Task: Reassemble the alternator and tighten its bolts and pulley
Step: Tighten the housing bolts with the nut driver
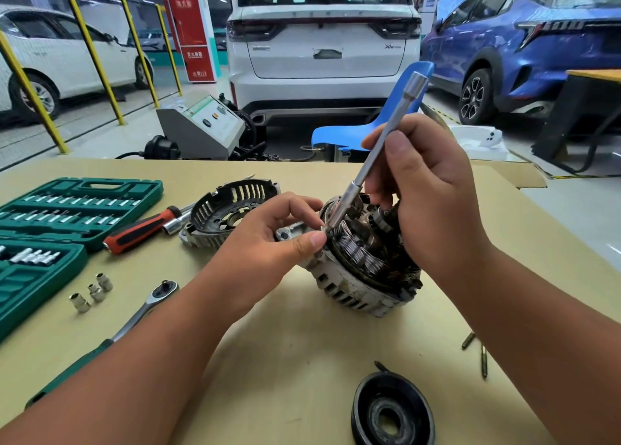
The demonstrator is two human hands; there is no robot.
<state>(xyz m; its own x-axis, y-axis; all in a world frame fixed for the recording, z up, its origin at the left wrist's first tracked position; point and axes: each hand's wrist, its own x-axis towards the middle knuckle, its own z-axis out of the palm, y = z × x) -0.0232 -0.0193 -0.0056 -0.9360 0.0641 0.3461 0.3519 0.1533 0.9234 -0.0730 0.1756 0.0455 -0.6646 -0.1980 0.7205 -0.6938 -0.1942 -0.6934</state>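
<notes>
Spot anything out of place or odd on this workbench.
Three small silver sockets stand loose on the tan cardboard, outside the open green socket case. The round black pulley lies apart from the grey metal alternator, not yet fitted.

Close head-worn view, forward and down

Tan table [285,337], pretty busy. Green socket case [50,216] lies open along the left edge, with a red-and-black screwdriver [141,231] just beside it. Next to that is a black slotted cover [228,209]. The alternator [353,293] sits tilted near the middle-right. Down front-left is a ratchet [127,327] with a green handle, and three loose sockets [92,292] lie between it and the case. The black pulley [393,411] lies flat at the near edge, a small bit [379,365] touching it. Two long bolts [484,360] lie off to the right.
</notes>
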